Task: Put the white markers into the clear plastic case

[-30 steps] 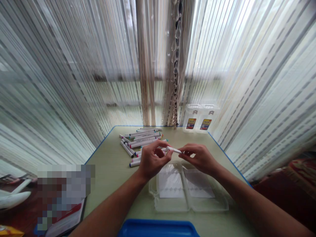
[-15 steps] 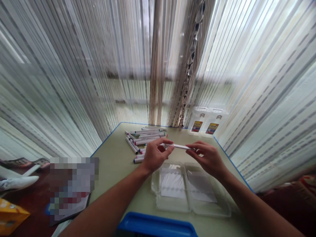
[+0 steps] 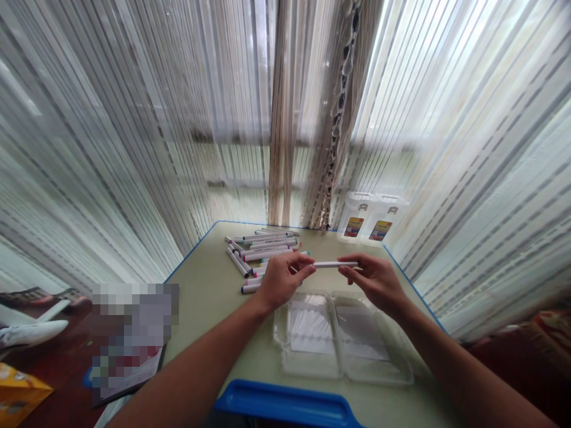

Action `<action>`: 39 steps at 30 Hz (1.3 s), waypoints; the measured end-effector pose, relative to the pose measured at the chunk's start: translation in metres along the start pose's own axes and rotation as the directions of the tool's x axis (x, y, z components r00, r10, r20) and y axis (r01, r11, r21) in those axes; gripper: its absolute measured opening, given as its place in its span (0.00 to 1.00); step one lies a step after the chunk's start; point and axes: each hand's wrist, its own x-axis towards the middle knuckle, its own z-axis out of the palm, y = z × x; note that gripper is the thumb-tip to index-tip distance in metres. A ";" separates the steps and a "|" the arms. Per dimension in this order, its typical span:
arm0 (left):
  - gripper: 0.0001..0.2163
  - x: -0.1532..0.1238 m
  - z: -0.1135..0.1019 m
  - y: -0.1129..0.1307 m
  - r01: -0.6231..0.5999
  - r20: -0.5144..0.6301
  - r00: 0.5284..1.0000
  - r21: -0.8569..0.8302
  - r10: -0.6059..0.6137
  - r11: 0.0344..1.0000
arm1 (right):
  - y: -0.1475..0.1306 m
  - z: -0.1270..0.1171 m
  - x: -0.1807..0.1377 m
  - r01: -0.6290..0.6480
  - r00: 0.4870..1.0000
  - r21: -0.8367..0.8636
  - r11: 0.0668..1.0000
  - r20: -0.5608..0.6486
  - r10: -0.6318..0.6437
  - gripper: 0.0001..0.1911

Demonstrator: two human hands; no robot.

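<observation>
A white marker [image 3: 332,264] is held level above the table between both hands. My left hand [image 3: 279,279] pinches its left end and my right hand [image 3: 375,279] pinches its right end. Below the hands lies an open clear plastic case [image 3: 343,342] with white paper inside both halves. A pile of several white markers with coloured caps [image 3: 259,249] lies on the table just beyond my left hand.
The pale green table [image 3: 209,291] has a blue edge and is boxed in by striped curtains. Two clear lidded boxes [image 3: 372,223] stand at the back right. A blue tray [image 3: 285,404] sits at the near edge. Papers and an orange box [image 3: 20,398] lie at the left.
The hands have drawn apart along the marker, which now lies level and shows more of its length. The view has shifted a little to the left.
</observation>
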 end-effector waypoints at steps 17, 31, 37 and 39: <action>0.05 -0.006 0.001 0.013 -0.224 0.179 0.968 0.286 0.178 0.932 | -0.011 0.008 -0.008 -0.036 0.998 0.245 0.969 0.065 0.021 0.13; 0.05 -0.009 0.006 0.016 -0.345 0.232 0.932 0.327 0.279 0.880 | -0.026 0.012 -0.018 0.275 0.947 0.052 0.960 0.157 -0.280 0.09; 0.03 -0.009 0.007 0.015 -0.342 0.260 0.928 0.316 0.266 0.885 | -0.027 0.011 -0.018 0.304 0.936 0.000 0.953 0.187 -0.298 0.09; 0.03 -0.009 0.007 0.015 -0.343 0.265 0.927 0.321 0.264 0.883 | -0.027 0.010 -0.018 0.305 0.935 -0.006 0.952 0.191 -0.298 0.09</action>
